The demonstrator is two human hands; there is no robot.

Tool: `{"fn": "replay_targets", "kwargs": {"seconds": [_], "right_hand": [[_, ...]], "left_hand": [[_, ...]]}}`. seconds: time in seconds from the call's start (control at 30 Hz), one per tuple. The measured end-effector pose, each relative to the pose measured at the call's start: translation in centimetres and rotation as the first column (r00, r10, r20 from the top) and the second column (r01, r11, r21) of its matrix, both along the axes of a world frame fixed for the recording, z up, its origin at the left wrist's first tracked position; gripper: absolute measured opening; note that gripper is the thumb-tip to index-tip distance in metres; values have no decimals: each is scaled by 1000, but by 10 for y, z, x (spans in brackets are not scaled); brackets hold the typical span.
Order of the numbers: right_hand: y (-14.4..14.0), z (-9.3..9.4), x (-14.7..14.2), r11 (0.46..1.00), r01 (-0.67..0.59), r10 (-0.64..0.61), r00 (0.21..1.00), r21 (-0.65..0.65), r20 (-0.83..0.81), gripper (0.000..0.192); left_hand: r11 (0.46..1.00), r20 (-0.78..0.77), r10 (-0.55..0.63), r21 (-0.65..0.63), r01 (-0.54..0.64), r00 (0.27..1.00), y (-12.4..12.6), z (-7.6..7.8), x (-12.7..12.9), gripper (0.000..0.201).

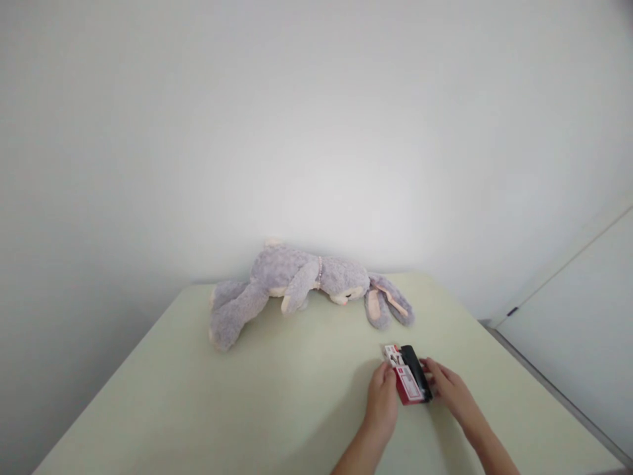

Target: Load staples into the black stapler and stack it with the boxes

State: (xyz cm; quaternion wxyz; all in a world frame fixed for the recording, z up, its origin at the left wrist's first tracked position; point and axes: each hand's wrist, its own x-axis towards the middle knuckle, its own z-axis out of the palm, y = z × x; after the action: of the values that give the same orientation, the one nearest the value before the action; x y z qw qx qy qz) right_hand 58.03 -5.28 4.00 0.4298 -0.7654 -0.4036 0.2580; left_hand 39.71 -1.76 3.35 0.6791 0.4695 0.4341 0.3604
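A small red and white cardboard box (408, 383) with printing lies near the right side of the table. Against its right side lies a long black object (415, 369) that looks like a stapler. My left hand (382, 400) grips the box's left edge, thumb on top and fingers curled. From the right, my right hand (451, 390) has its bent fingers around the outer side of the black object; some fingertips are hidden behind it.
A grey plush rabbit (287, 274) lies on its side at the back of the pale table (237, 409), its ears pointing right. Behind the table rises a white wall (306, 132). At the right, a white door-like panel (583, 330) stands beyond the table's edge.
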Motion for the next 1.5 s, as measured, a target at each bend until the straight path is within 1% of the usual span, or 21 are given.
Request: {"fn": "replay_targets", "kwargs": {"seconds": [0.07, 0.1, 0.17, 0.23, 0.33, 0.4, 0.47, 0.53, 0.6, 0.67, 0.73, 0.77, 0.87, 0.93, 1.03, 1.13, 1.2, 1.3, 1.37, 1.4, 1.5], "right_hand": [[7, -6, -8, 996, -89, 89, 996, 11, -17, 63], [10, -8, -18, 991, -129, 129, 991, 22, -22, 61], [14, -11, -46, 978, -204, 206, 978, 45, -33, 58], [14, -12, -82, 955, -287, 291, 956, 69, -50, 56], [12, -13, -147, 904, -413, 421, 904, 109, -70, 50], [9, -14, -192, 877, -462, 473, 878, 129, -75, 44], [6, -13, -234, 860, -492, 504, 860, 138, -77, 36], [4, -11, -266, 862, -487, 500, 863, 141, -74, 28], [2, -9, -285, 875, -466, 478, 875, 136, -74, 24], [1, -6, -291, 885, -448, 459, 885, 126, -78, 22], [-1, -4, -284, 900, -418, 429, 901, 123, -73, 20], [-1, -4, -277, 911, -394, 403, 913, 123, -64, 20], [-4, -7, -248, 942, -316, 322, 946, 116, -34, 26], [-7, -12, -230, 948, -300, 305, 952, 103, -31, 28], [-14, -22, -213, 952, -291, 296, 954, 91, -45, 30], [-21, -27, -209, 960, -263, 267, 963, 93, -34, 32], [-23, -26, -210, 963, -252, 254, 967, 95, -20, 32], [-24, -25, -211, 965, -244, 248, 969, 96, -23, 33], [-23, -26, -210, 964, -249, 253, 967, 96, -32, 34], [-23, -27, -210, 963, -254, 258, 966, 93, -33, 35], [-22, -30, -209, 963, -260, 262, 965, 75, -25, 36]], "left_hand": [[1000, -20, 2, 5, -2, 1000, 9, 1, 1, 61], [1000, -37, 12, 11, -12, 999, 12, 0, -5, 61], [998, -80, 49, 30, -46, 996, 16, -1, -29, 61], [995, -128, 94, 54, -88, 987, 18, -2, -66, 63], [985, -205, 161, 93, -145, 965, 19, -4, -136, 64], [978, -256, 196, 123, -170, 946, 17, -4, -184, 61], [971, -307, 223, 152, -184, 925, 13, -4, -227, 58], [967, -354, 238, 173, -187, 904, 6, -3, -257, 56], [962, -401, 254, 195, -189, 880, -2, -2, -271, 55], [952, -448, 289, 228, -204, 846, -11, -1, -269, 55], [930, -495, 353, 283, -237, 794, -20, -2, -257, 54], [914, -534, 388, 328, -239, 751, -25, -3, -250, 56], [873, -657, 457, 461, -160, 599, -34, -8, -237, 60], [868, -706, 456, 487, -96, 542, -34, -12, -245, 58], [868, -721, 453, 490, -76, 525, -23, -17, -275, 57], [830, -715, 514, 555, -64, 474, 1, -16, -304, 54], [808, -706, 541, 587, -51, 457, 21, -14, -314, 51], [795, -691, 545, 606, -31, 475, 42, -13, -319, 50], [780, -676, 555, 625, -22, 484, 43, -13, -322, 51], [771, -668, 563, 636, -20, 487, 39, -14, -324, 51], [748, -652, 582, 664, -5, 485, 14, -18, -336, 46]]}}
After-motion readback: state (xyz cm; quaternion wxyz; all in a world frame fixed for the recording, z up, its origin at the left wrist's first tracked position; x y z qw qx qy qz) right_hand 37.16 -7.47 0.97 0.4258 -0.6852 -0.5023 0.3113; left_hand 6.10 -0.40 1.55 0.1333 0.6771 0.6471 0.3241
